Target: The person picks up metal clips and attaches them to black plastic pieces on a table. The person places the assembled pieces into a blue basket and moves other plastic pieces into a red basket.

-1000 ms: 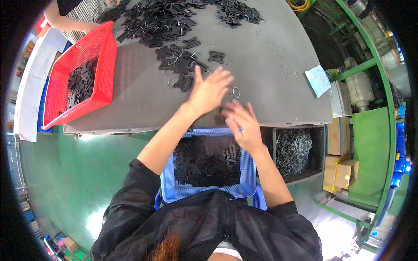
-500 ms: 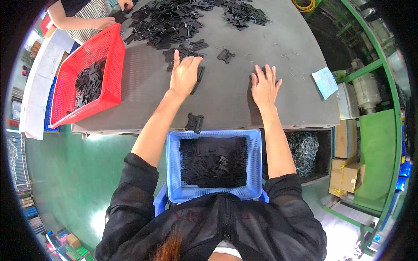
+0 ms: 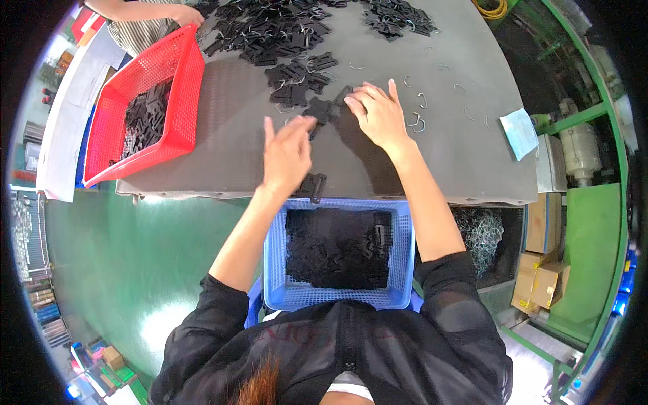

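Note:
My right hand [image 3: 383,121] is over the table, thumb and forefinger closed on a small black plastic part [image 3: 343,96], the other fingers spread. Another flat black part [image 3: 322,110] lies between my two hands. My left hand [image 3: 287,156], somewhat blurred, hovers to its near left with its fingers apart; I see nothing held in it. Past both hands lies a small heap of black parts [image 3: 297,79]. One more black part [image 3: 312,187] rests at the table's front edge, above a blue basket [image 3: 271,270] filled with similar parts.
Bent wire hooks [image 3: 419,124] lie scattered right of my hand on the grey table [image 3: 229,145]. Large black heaps [image 3: 260,34] sit farther back. Left stands a red basket [image 3: 181,115] beside another person's hand [image 3: 188,15]. A blue face mask [image 3: 519,133] lies right; a bin of metal hooks [image 3: 478,236] is below.
My right hand has lifted from flat on the table and moved left to a black part. My left hand has drawn nearer to me. The view has shifted slightly.

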The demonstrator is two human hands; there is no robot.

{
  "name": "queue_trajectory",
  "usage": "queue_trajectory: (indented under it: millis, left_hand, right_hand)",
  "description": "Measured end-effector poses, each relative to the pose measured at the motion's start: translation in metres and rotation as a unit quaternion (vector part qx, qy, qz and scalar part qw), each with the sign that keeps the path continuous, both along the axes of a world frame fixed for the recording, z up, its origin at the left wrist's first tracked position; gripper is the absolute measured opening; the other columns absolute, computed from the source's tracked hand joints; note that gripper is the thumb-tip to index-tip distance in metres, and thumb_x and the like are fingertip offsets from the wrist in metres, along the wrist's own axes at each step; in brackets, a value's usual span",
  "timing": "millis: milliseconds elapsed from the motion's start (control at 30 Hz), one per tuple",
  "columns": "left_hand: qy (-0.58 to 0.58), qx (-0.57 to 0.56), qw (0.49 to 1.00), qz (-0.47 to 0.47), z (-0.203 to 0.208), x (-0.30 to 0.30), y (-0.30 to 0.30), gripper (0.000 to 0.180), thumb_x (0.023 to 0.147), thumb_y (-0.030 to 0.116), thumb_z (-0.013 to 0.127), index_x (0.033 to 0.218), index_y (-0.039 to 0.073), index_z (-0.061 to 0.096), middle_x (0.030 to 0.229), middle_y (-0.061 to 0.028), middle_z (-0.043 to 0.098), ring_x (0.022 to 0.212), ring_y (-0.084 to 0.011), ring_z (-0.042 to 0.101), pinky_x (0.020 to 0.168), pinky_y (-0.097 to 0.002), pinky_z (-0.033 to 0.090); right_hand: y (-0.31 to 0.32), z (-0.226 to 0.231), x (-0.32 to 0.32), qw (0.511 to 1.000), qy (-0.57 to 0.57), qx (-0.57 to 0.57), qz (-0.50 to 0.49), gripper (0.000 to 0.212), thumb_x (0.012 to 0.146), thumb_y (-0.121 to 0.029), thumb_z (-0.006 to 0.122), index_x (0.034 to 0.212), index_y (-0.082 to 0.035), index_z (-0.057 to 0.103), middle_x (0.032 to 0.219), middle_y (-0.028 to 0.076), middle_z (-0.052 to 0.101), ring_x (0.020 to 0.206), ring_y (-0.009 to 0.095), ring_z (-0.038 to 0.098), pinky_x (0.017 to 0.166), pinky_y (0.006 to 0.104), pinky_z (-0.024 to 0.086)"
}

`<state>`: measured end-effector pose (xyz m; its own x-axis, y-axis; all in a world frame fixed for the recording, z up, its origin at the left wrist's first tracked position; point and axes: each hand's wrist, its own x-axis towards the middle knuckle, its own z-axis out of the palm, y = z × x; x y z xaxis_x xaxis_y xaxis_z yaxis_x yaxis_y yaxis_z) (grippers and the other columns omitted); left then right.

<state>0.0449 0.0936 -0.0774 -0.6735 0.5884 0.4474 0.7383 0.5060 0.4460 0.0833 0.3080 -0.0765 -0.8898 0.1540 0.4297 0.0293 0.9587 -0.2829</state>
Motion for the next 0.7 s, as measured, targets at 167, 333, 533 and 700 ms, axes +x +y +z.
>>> queue_trajectory:
  millis: [167, 333, 533, 700]
  left_hand:
    - [-0.062, 0.084, 0.994, -0.036, 0.005, 0.035, 0.001, 0.031, 0.083, -0.002, 0.050, 0.111, 0.007, 0.060, 0.111, -0.0101, 0.062, 0.113, -0.0259, 0.056, 0.106, -0.0549, 0.026]
    - [-0.035, 0.021, 0.999, 0.005, 0.001, 0.020, -0.011, 0.034, 0.088, 0.011, 0.050, 0.123, 0.011, 0.054, 0.129, -0.0078, 0.052, 0.125, -0.0273, 0.044, 0.107, -0.0556, 0.023]
    - [0.041, -0.153, 0.980, 0.125, -0.010, -0.024, -0.022, 0.041, 0.092, 0.023, 0.047, 0.130, 0.009, 0.047, 0.139, -0.0053, 0.042, 0.134, -0.0253, 0.032, 0.106, -0.0617, 0.017]
    - [0.110, -0.109, 0.980, 0.124, -0.014, -0.039, -0.013, 0.045, 0.093, 0.029, 0.046, 0.131, 0.005, 0.046, 0.140, -0.0081, 0.041, 0.134, -0.0264, 0.032, 0.106, -0.0628, 0.015]
  right_hand:
    - [-0.047, -0.006, 0.006, 0.994, 0.070, -0.079, 0.003, 0.041, 0.083, -0.043, 0.061, 0.114, -0.016, 0.061, 0.124, 0.013, 0.052, 0.120, 0.032, 0.046, 0.103, 0.0593, 0.028]
    - [-0.051, -0.005, 0.017, 1.000, 0.007, -0.013, 0.012, 0.035, 0.085, -0.037, 0.059, 0.117, -0.023, 0.060, 0.132, 0.005, 0.049, 0.129, 0.032, 0.038, 0.105, 0.0585, 0.025]
    - [-0.067, 0.007, 0.084, 0.988, -0.047, -0.021, 0.144, 0.032, 0.082, -0.026, 0.061, 0.114, -0.021, 0.060, 0.133, 0.006, 0.047, 0.128, 0.031, 0.039, 0.106, 0.0523, 0.029]
    - [-0.078, 0.020, 0.121, 0.963, -0.063, -0.164, 0.204, 0.021, 0.083, -0.023, 0.063, 0.104, -0.021, 0.066, 0.112, 0.004, 0.062, 0.116, 0.021, 0.053, 0.104, 0.0485, 0.033]
